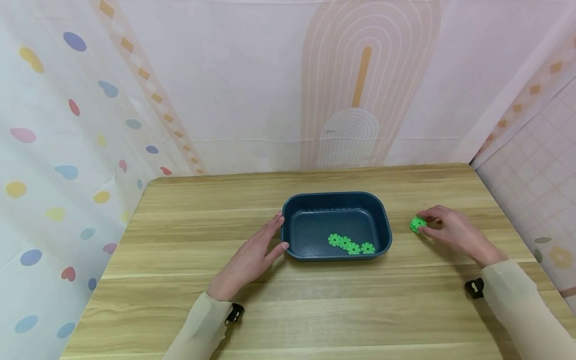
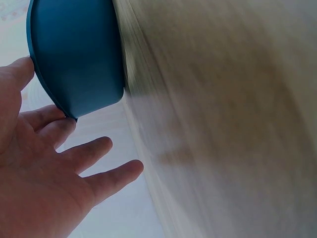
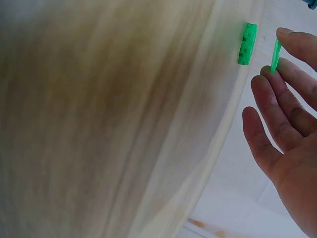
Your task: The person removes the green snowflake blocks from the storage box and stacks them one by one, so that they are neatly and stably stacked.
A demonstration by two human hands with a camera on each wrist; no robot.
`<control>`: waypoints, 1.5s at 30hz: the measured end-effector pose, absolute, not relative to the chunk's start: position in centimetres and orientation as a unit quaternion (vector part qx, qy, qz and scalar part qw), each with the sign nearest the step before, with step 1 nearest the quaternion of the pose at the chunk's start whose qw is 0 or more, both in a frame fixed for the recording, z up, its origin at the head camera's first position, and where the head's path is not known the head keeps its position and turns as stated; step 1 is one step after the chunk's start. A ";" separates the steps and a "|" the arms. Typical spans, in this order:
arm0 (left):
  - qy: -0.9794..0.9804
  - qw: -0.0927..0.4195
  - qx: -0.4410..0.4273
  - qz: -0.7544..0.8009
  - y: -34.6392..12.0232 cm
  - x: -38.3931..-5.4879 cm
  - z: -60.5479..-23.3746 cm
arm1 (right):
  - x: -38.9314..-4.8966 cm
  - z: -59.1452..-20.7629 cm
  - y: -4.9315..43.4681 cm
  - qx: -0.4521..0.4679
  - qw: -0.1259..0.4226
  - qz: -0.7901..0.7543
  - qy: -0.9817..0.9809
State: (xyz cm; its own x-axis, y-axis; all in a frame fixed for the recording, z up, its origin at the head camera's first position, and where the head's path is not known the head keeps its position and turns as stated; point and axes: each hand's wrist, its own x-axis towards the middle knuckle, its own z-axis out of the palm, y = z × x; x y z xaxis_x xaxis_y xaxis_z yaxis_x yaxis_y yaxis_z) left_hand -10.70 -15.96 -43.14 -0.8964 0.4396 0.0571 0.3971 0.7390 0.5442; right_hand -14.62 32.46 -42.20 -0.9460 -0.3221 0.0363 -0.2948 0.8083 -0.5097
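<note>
A dark blue rectangular basin stands on the table, with several green notched plastic discs along its near side. My left hand touches the basin's left rim with thumb and fingertips, its other fingers spread below the rim in the left wrist view. To the right of the basin, my right hand pinches one green notched disc edge-on between thumb and fingertips. A short stack of green discs lies on the table just beyond those fingertips.
The wood-grain table reaches back to a patterned cloth hung behind it. More patterned cloth hangs along the left and right sides. Black straps sit at both wrists.
</note>
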 end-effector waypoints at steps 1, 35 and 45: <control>0.932 0.037 0.225 0.283 -16.0 -10.7 -43.1 | -14.7 -42.2 32.5 -0.163 0.026 -0.264 0.950; 0.931 0.047 0.214 0.292 -15.9 -10.7 -43.0 | -15.4 -42.3 32.4 -0.158 0.057 -0.258 0.952; 0.931 0.048 0.213 0.291 -15.9 -10.8 -43.1 | -15.5 -42.4 32.3 -0.162 0.061 -0.257 0.951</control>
